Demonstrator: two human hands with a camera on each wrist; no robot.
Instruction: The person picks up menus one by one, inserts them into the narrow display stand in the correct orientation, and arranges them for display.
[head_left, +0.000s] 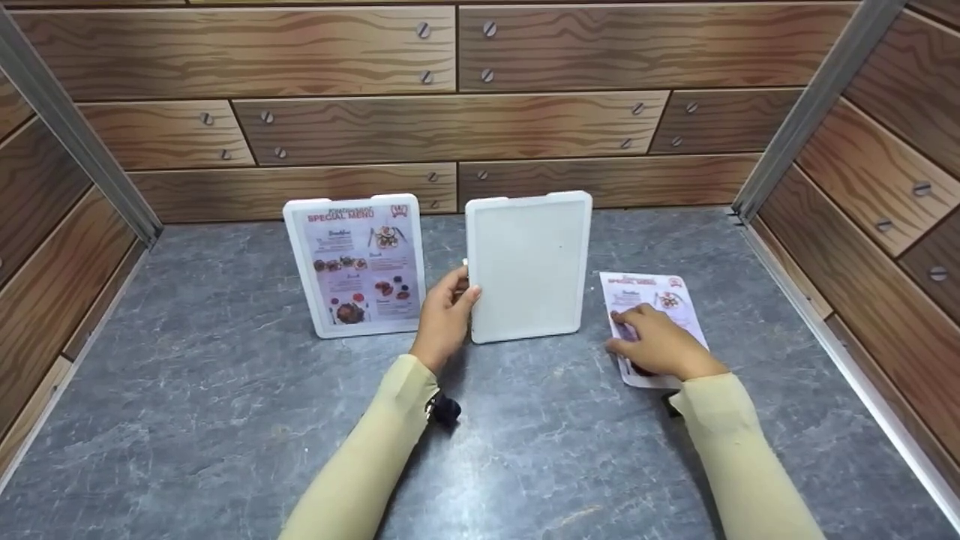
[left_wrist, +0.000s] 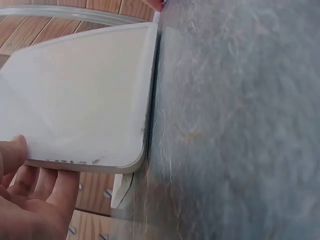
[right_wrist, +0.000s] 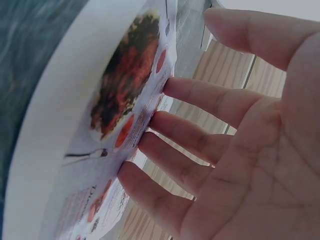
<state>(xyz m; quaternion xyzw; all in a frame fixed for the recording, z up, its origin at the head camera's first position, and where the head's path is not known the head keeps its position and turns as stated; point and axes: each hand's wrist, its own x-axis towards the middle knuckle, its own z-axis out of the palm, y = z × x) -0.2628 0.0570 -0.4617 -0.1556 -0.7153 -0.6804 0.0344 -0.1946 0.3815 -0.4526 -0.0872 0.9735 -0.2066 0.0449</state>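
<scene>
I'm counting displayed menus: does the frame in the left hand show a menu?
No, the frame in the left hand shows only a plain white face.

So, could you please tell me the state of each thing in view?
Filled frame: standing, menu inside
Blank frame: standing, no menu showing
Loose menu: lying face up on the table
Left hand: gripping the blank frame's edge
Right hand: touching the loose menu

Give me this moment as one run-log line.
left hand: grips blank white frame by one edge | right hand: touches loose menu sheet on tabletop | framed menu: standing, left of blank white frame
</scene>
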